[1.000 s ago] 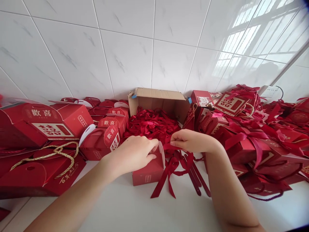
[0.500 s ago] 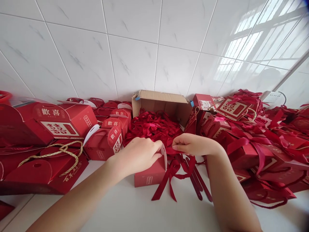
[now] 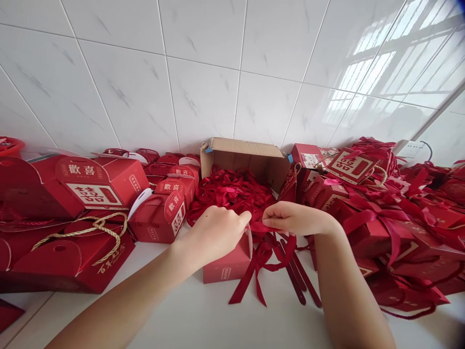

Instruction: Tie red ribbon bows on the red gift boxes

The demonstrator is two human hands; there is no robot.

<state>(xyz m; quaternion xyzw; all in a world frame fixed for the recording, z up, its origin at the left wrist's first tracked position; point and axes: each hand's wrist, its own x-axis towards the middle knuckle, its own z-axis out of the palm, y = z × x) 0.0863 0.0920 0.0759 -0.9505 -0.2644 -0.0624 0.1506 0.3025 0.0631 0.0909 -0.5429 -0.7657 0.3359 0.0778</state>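
A small red gift box (image 3: 227,264) stands on the white tabletop, with a pale-edged flap raised on its right side. My left hand (image 3: 220,232) is over the box, fingers curled in and thumb near the top of that flap; its grip is hidden by the back of the hand. Just right of it, my right hand (image 3: 292,216) pinches a red ribbon (image 3: 257,227) between thumb and fingers. A looped red bow (image 3: 260,257) with two loose tails lies against the box's right side. Several dark red straps (image 3: 298,276) lie beside the bow, below my right hand.
Behind my hands, a cardboard box (image 3: 247,152) on its side spills a heap of red ribbons (image 3: 236,186). Red gift boxes (image 3: 105,179) with rope handles are stacked at left. More boxes with ribbons (image 3: 378,232) pile up at right. A tiled wall (image 3: 203,92) rises behind.
My left thumb and fingers have closed together and lifted slightly from the box top toward the flap. The right hand keeps its pinch, nearly unmoved. The view has shifted slightly.
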